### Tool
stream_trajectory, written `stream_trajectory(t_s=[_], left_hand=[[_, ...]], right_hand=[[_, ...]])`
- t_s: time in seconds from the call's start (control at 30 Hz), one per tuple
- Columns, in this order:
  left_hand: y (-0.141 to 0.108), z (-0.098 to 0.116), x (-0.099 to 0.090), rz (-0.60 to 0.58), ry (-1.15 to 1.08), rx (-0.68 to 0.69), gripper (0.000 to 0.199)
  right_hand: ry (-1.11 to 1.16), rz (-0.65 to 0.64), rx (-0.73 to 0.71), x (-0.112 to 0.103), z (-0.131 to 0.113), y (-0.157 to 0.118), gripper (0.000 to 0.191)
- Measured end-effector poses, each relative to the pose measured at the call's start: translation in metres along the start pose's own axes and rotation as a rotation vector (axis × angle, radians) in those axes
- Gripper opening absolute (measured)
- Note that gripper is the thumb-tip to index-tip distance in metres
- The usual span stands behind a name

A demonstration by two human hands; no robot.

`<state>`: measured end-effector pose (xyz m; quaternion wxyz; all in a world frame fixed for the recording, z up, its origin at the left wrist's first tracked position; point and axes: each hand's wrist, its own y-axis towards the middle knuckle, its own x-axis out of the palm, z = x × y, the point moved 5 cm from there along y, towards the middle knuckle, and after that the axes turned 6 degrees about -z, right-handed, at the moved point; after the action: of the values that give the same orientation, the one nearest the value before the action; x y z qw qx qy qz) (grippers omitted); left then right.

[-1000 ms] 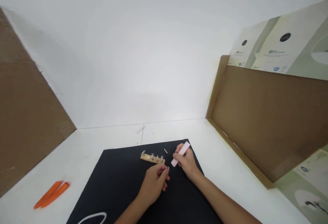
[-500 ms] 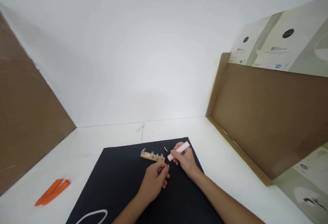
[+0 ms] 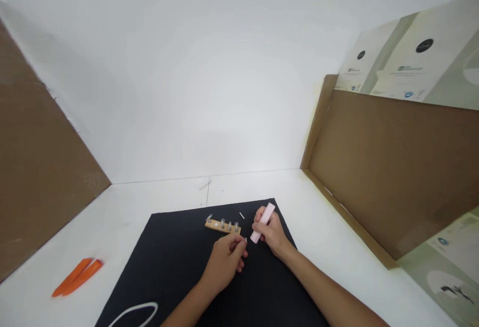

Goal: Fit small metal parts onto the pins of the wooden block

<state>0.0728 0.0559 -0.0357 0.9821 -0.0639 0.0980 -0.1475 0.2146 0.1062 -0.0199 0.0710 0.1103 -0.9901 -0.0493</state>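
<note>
My left hand is closed, thumb and forefinger pinching a small shiny clear piece whose kind is too small to tell. In my right hand, the fingers are wrapped round a pale pink bar, its lower end a short way right of that piece. Just beyond my left hand lies a narrow wooden strip with several clear, bulb-like pieces standing on it. A small clear tube leans at the strip's left end. Another thin, short rod rests on the mat between strip and right hand.
A black mat covers the middle of the white table. Two orange strips lie at left, and a white cord loop at the mat's front. Cardboard panels stand at both sides, a white wall behind.
My right hand has turned the pink bar to a steeper angle, its lower end shifting right and nearer me. My left hand keeps its pinch almost in place.
</note>
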Motion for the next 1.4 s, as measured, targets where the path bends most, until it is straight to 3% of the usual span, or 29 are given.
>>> stream_trajectory(t_s=[0.17, 0.43, 0.63, 0.73, 1.03, 1.27, 1.4], left_hand=[[0.001, -0.003, 0.000, -0.013, 0.006, 0.018, 0.031], [0.001, -0.001, 0.000, 0.002, 0.008, 0.011, 0.030], [-0.001, 0.001, 0.000, -0.004, 0.013, 0.002, 0.031], [-0.001, 0.003, 0.000, -0.009, 0.022, 0.012, 0.032], [-0.001, 0.001, 0.000, -0.006, 0.017, 0.007, 0.029], [-0.001, 0.003, 0.000, -0.012, 0.031, 0.003, 0.029], [-0.001, 0.004, 0.000, -0.019, 0.040, 0.011, 0.029]], right_hand=[[0.016, -0.064, 0.012, 0.007, 0.002, -0.001, 0.024], [-0.092, 0.121, 0.003, -0.007, 0.008, 0.005, 0.016], [0.074, -0.042, 0.022, 0.003, 0.001, -0.001, 0.019], [0.074, -0.056, 0.034, 0.006, 0.003, -0.001, 0.022], [-0.099, 0.098, 0.023, -0.007, 0.010, 0.006, 0.018], [0.101, -0.069, 0.040, 0.002, 0.007, 0.002, 0.020], [0.090, -0.065, 0.025, 0.003, 0.011, 0.004, 0.024]])
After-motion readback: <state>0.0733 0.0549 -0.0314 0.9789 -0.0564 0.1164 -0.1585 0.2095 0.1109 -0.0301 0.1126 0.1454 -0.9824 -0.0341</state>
